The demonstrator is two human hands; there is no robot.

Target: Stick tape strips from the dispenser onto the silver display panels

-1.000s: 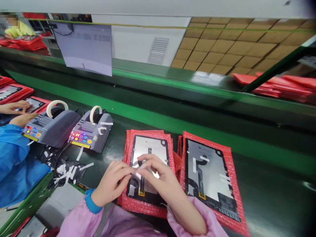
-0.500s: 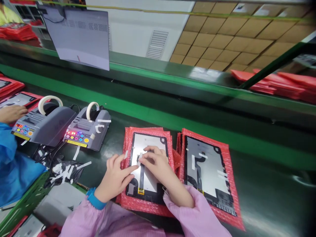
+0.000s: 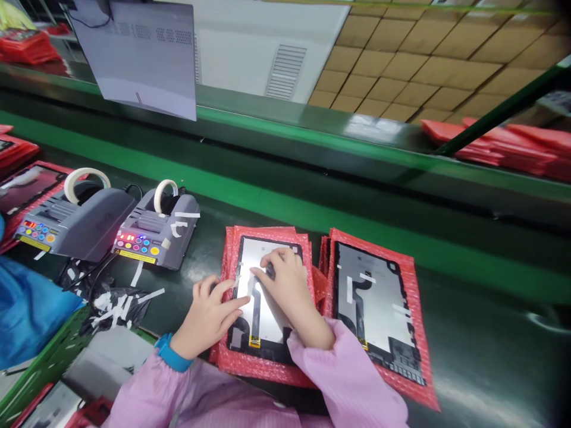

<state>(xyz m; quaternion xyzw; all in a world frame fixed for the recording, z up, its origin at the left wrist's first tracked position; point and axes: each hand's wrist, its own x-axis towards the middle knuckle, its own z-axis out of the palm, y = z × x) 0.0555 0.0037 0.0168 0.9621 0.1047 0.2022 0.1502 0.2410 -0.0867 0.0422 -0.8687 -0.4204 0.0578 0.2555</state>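
Observation:
My left hand (image 3: 207,315) rests on the left edge of a dark display panel (image 3: 263,324), fingers loosely spread and the index finger stretched onto the glass. A small white tape strip (image 3: 238,277) sits by its fingertips. My right hand (image 3: 285,285) lies on the upper middle of the same panel, fingers pressed down flat on it beside a black flex cable (image 3: 256,315). The panel lies on a stack of red bubble wrap (image 3: 250,371). A second panel (image 3: 379,309), with tape strips on it, lies on red bubble wrap to the right.
Two grey tape dispensers (image 3: 156,229) (image 3: 75,214) with white rolls stand at the left, with loose tape scraps (image 3: 120,303) in front. A blue sleeve (image 3: 31,309) of a neighbouring person is at far left. Green conveyor rails (image 3: 312,217) run behind; red stacks (image 3: 513,148) lie at back right.
Both hands held a tape strip pinched above the panel; they have since lowered it onto the panel, and my right hand has slid up the glass, pressing flat.

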